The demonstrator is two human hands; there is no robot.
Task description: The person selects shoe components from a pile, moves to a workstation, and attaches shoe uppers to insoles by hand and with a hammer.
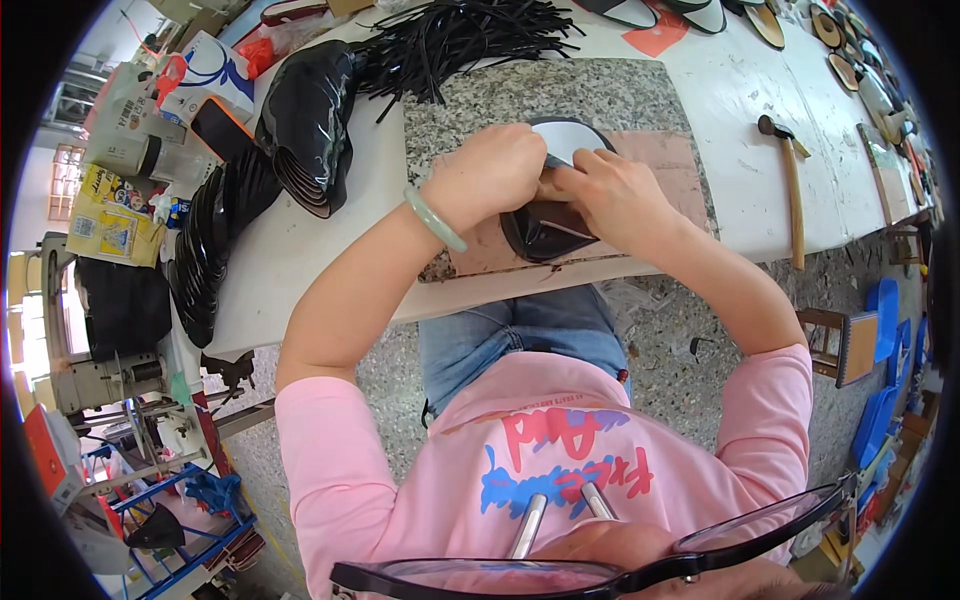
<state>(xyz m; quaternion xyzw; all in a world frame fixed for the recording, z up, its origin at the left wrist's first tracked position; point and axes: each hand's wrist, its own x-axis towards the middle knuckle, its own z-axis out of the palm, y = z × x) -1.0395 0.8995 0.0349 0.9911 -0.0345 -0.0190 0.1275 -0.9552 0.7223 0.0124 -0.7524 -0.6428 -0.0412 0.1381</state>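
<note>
A black shoe piece (540, 235) with a white insole-like part (568, 135) at its far end lies under my hands on a pinkish-brown board (655, 165). That board rests on a speckled stone slab (560, 85). My left hand (495, 168), with a pale green bangle on its wrist, is closed at the left side of the shoe piece. From the right, my right hand (622, 198) grips it too, its fingers bent and close to the left ones. A narrow tan part (550, 188) shows between the hands; my fingers hide most of the middle.
A bundle of thin black strips (460, 45) lies beyond the slab. Glossy black shoe uppers (308, 120) are stacked at left, beside an orange-edged phone (222, 128). A wooden-handled hammer (793, 190) lies at right. Several soles (700, 15) line the far edge.
</note>
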